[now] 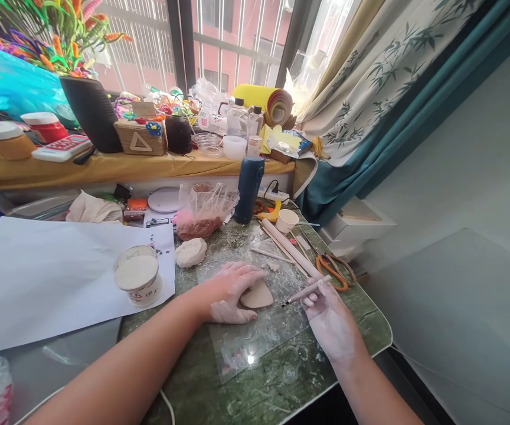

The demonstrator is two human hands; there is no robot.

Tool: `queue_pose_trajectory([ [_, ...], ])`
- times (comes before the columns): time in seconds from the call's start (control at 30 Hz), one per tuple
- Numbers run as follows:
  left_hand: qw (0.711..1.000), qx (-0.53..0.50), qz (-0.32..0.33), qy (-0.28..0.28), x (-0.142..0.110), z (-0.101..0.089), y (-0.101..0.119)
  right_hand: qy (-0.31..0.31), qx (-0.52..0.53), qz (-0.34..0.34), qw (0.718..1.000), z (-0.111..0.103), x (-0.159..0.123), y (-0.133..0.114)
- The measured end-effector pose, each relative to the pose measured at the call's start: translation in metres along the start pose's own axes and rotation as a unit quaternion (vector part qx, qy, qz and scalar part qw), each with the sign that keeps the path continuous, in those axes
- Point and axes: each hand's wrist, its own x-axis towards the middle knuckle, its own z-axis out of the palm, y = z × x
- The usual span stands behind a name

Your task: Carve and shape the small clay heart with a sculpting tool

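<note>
A flat, rounded slab of pale clay (257, 294) lies on a clear plastic sheet (255, 336). My left hand (232, 292), dusted with white powder, rests over the slab's left side with fingers and thumb apart around its edge. My right hand (330, 321), also powdery, is closed around a pen-like tool (306, 291) with a pale handle and dark tip. That tip points left toward the slab, apart from it. A lump of clay (191, 252) sits beyond my left hand, and small clay scraps (273, 267) lie just past the slab.
Beyond my right hand are a pale rolling pin (297, 251), thin sticks, orange-handled scissors (332, 271) and a paper cup (287, 220). A blue bottle (249, 190) stands behind, beside a plastic bag (202, 212). Stacked lidded tubs (139, 277) stand on white paper (60, 277).
</note>
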Motion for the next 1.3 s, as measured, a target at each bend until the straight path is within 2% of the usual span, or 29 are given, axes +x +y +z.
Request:
queue_pose_trajectory([
  [0.1, 1.0, -0.027, -0.002, 0.001, 0.0, -0.003, -0.007, 0.0, -0.009, 0.001, 1.0, -0.002, 0.0, -0.002],
  [0.27, 0.998, 0.024, -0.045, 0.027, 0.003, 0.001, -0.002, -0.035, -0.066, -0.001, 0.997, 0.001, 0.003, -0.002],
  [0.47, 1.0, 0.008, -0.005, 0.006, 0.003, -0.003, 0.001, -0.023, -0.073, -0.033, 0.996, -0.001, 0.007, 0.003],
  [0.67, 0.994, 0.061, -0.078, 0.036, 0.007, 0.005, 0.006, -0.02, -0.099, -0.035, 0.994, 0.011, 0.0, 0.004],
  [0.83, 0.998, 0.033, -0.048, 0.035, 0.004, 0.004, 0.001, -0.109, -0.191, -0.123, 0.968, 0.02, -0.024, 0.011],
  [0.93, 0.999, 0.018, -0.036, 0.028, 0.002, 0.001, -0.003, -0.199, -0.282, -0.155, 0.925, 0.019, -0.035, 0.017],
  [1.0, 0.999, 0.015, -0.037, 0.034, 0.002, 0.001, -0.004, -0.235, -0.32, -0.163, 0.903, 0.018, -0.037, 0.02],
  [1.07, 0.998, 0.011, -0.039, 0.037, 0.002, 0.001, -0.004, -0.247, -0.322, -0.158, 0.9, 0.02, -0.033, 0.022],
  [1.23, 0.999, 0.001, -0.031, 0.04, 0.002, 0.002, -0.001, -0.244, -0.285, -0.133, 0.918, 0.034, -0.01, 0.022],
  [1.3, 0.999, 0.003, -0.03, 0.041, 0.002, 0.001, 0.001, -0.263, -0.296, -0.127, 0.909, 0.045, 0.001, 0.02],
])
